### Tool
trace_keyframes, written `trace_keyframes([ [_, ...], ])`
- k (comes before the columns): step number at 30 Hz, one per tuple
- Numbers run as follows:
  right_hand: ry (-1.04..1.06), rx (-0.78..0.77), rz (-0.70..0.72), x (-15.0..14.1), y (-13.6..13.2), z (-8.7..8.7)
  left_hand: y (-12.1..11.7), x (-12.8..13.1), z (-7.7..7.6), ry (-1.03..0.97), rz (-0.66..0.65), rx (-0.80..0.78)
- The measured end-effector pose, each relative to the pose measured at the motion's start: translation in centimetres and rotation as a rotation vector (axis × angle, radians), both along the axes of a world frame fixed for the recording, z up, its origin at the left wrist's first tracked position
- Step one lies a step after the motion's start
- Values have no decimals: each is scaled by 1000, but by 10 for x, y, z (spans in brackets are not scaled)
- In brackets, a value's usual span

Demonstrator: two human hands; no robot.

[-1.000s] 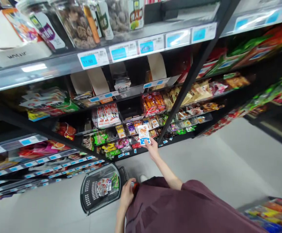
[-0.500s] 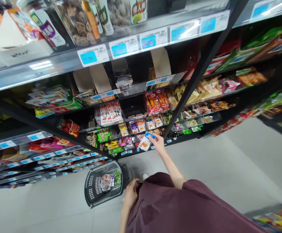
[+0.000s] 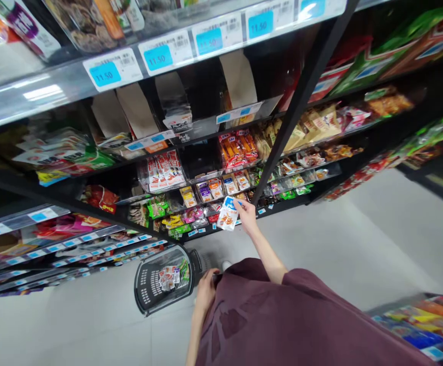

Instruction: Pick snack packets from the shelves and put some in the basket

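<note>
Between the thumb and fingers of my right hand (image 3: 246, 214) is a small white-and-blue snack packet (image 3: 228, 215) with a picture of orange-brown food on its front. It is held up in front of the lower shelves, its printed face towards me. Low beside my shirt, my left hand (image 3: 206, 291) is curled around the dark handle (image 3: 216, 278) of a shopping basket, most of which is hidden by the hand and the shirt. The grey shopping basket (image 3: 142, 295) stands on the floor to the left, with several snack packets (image 3: 169, 277) lying in it.
Shelves of packaged snacks rise ahead, with price labels (image 3: 109, 74) along an upper edge close to me. A black upright post (image 3: 301, 96) divides the shelving. More snack packs (image 3: 415, 325) are displayed at the lower right. Pale floor (image 3: 313, 249) lies between.
The packet in my right hand has turned more upright, and its front shows more fully. My view has shifted slightly nearer the upper shelf. My left hand keeps its hold.
</note>
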State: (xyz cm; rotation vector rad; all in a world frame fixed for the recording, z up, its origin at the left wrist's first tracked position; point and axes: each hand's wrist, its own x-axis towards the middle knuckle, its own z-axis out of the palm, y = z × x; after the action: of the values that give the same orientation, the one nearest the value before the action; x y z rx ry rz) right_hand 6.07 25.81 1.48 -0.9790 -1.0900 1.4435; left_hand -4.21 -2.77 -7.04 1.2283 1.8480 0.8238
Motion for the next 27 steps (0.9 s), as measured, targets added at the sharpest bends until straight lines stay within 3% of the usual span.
trace_keyframes([
  [6,32,-17,1,6,-2,5,-4,1,-12,-20,32,2],
  [14,38,-65,4,11,-11,6,-6,8,-9,-13,13,-16],
  [27,35,-85,65,17,-18,1,-17,6,-6,-24,139,30],
])
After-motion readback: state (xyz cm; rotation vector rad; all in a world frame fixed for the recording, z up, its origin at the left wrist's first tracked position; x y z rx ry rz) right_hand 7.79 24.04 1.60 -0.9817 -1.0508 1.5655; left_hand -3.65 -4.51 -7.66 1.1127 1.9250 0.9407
